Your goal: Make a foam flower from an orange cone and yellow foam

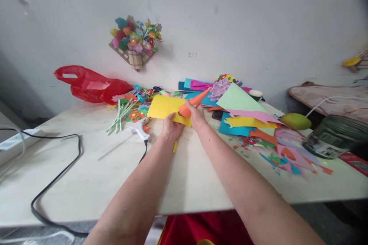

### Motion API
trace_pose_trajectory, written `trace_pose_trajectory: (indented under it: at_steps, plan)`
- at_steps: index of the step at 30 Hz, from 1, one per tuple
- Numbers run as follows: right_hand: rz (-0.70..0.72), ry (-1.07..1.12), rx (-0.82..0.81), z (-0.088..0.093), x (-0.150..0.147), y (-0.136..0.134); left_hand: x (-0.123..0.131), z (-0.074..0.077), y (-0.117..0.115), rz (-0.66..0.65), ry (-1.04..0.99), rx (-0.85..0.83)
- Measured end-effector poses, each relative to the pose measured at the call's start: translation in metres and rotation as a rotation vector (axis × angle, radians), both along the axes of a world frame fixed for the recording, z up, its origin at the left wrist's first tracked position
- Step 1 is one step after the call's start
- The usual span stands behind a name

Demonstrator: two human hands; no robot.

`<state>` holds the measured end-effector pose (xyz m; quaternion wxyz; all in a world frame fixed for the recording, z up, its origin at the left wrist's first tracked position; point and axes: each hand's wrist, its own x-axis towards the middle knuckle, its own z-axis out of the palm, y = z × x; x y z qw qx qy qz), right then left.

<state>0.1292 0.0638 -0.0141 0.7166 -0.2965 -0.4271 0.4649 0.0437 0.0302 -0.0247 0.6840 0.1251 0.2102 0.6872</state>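
Observation:
In the middle of the head view, my left hand (171, 125) grips the lower edge of a yellow craft sheet (165, 106) between thumb and fingers. My right hand (197, 115) is closed round an orange cone (195, 102), whose narrow tip points up and to the right. The cone's wide end lies over the right part of the yellow sheet. Whether the right fingers also touch the sheet is hidden. Below and left of the sheet, a white glue gun (140, 130) lies on the table beside my left hand.
Paper flowers and pale green stems (122, 115) lie left, before a red plastic bag (92, 86). Coloured sheets (238, 101) and scraps (287, 157) cover the right side, near a glass jar (336, 138) and a green oval fruit (296, 121). A black cord (77, 153) crosses the table (100, 183).

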Motion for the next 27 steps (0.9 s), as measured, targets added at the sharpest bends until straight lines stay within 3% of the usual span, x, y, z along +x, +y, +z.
trace_pose_trajectory:
  at_steps: [10, 27]
  plan:
    - [0.078, -0.02, 0.003, -0.006, -0.004, -0.001, 0.001, -0.002, 0.0, -0.005, -0.018, 0.006]
    - [0.051, -0.131, -0.015, -0.013, -0.003, 0.007, 0.005, -0.005, 0.005, 0.031, 0.001, 0.003]
